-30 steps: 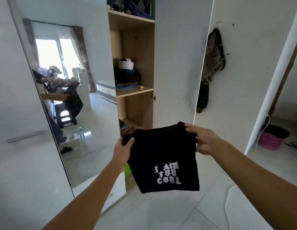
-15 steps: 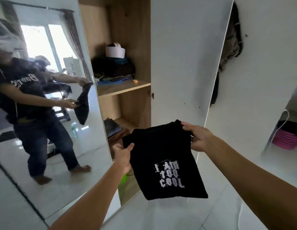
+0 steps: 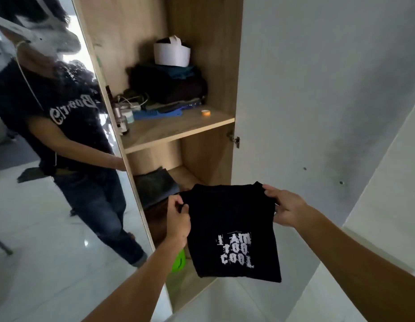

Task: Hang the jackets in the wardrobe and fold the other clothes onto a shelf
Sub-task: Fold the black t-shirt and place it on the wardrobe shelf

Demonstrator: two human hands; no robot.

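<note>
Black folded shirt (image 3: 232, 231) hangs before the wardrobe shelf (image 3: 178, 129). My left hand (image 3: 178, 219) pinches one top corner. My right hand (image 3: 286, 206) pinches the other.

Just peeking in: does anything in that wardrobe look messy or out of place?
Somewhat. The middle shelf holds odds and ends beside its clothes pile: small bottles, tangled cables and a tape roll. The wardrobe door shows dark smudges.

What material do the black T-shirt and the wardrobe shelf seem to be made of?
Black T-shirt: soft knit fabric, probably cotton, matte; it drapes limply, white print looks cracked. Wardrobe shelf: wood-grain board, likely laminated chipboard, with a smooth, low-sheen surface.
</note>
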